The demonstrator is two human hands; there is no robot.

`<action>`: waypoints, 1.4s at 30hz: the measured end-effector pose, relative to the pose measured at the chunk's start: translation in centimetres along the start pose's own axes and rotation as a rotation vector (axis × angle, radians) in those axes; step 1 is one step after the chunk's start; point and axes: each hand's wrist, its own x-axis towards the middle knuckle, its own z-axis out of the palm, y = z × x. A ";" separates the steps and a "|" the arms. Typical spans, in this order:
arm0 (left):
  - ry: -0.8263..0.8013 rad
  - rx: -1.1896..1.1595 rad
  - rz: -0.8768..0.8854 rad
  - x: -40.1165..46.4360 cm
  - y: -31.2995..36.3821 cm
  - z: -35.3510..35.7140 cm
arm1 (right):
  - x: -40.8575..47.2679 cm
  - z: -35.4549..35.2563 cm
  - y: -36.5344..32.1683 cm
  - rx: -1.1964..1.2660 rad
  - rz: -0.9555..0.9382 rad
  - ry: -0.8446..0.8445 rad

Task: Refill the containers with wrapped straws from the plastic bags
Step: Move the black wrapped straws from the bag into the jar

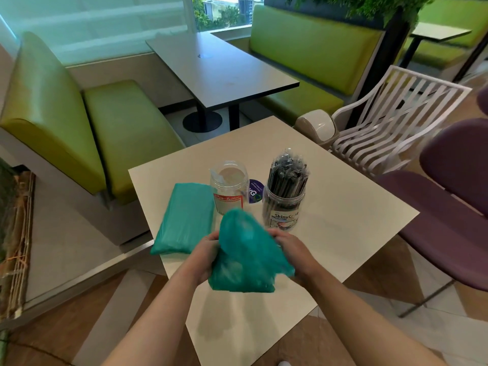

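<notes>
Your left hand (204, 256) and right hand (291, 250) both grip the crumpled teal plastic bag (245, 256); the empty clear plastic jar (229, 187) stands straight beyond it, nearer your left.

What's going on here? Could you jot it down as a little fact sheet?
setting: café table
left hand: grips green bag
right hand: grips same bag
bag: lifted above the table, crumpled
second bag: lying flat at left
clear jar: looks empty
other jar: full of black wrapped straws
</notes>
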 end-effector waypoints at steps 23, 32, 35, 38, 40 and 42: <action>-0.077 0.513 -0.046 -0.3 -0.3 -0.3 | 0.7 0.8 2.0 -0.108 -0.075 0.115; 0.090 0.505 0.079 0.4 -1.3 1.7 | -3.5 -0.9 0.4 -0.405 -0.085 -0.126; 0.087 0.494 0.028 -0.1 -1.6 3.4 | -3.4 -1.6 1.2 -0.449 -0.219 0.112; 0.038 0.466 -0.060 -0.6 -1.9 5.3 | -3.4 -3.1 1.0 -0.402 -0.245 0.265; -0.005 0.425 -0.127 -1.3 -2.1 7.4 | -4.4 -4.9 0.3 -0.502 -0.263 0.375; -0.044 0.396 -0.177 -2.4 -2.3 9.1 | -5.3 -6.3 -0.3 -0.613 -0.305 0.480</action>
